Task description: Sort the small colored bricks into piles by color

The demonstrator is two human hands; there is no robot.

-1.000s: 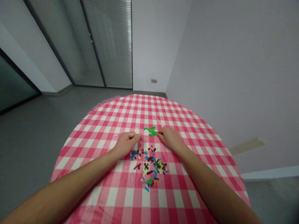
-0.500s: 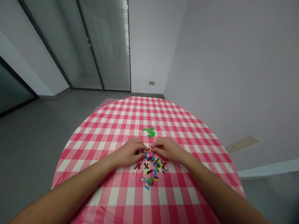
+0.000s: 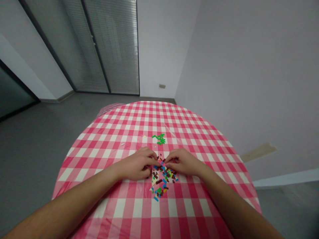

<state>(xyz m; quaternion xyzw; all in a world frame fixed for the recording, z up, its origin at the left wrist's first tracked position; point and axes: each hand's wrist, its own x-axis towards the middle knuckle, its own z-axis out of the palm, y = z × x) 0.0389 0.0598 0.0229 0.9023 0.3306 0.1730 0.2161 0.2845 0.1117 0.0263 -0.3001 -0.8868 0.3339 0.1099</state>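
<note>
The left hand [image 3: 136, 165] closes into a narrow grip, its fingertips [image 3: 154, 157] curled down at the upper left edge of a scatter of small plastic toy bricks [image 3: 163, 179]. The fingers hide whatever lies under them, so I cannot tell whether this grip holds a brick. The right hand [image 3: 182, 161] forms a similar narrow grip, with its fingertips at the upper right edge of the same scatter; anything pinched there is too small to tell.

The two hands face each other just apart, with a thin line of bricks running between them. Both are about equally near the scatter's far end, though the left hand laps slightly further over its side. The scatter's long axis runs from between the hands toward the person, and its dark brown, blue, yellow, green and red pieces lie at mixed angles.

Beyond the hands, a separate cluster of green bricks [image 3: 159, 139] lies well apart from both, with a few cream flecks [image 3: 144, 136] to its left. Everything rests on the red-and-white gingham cloth [image 3: 117, 199] of the round table [image 3: 65, 162]. No brand or writing can be read on any of it.
</note>
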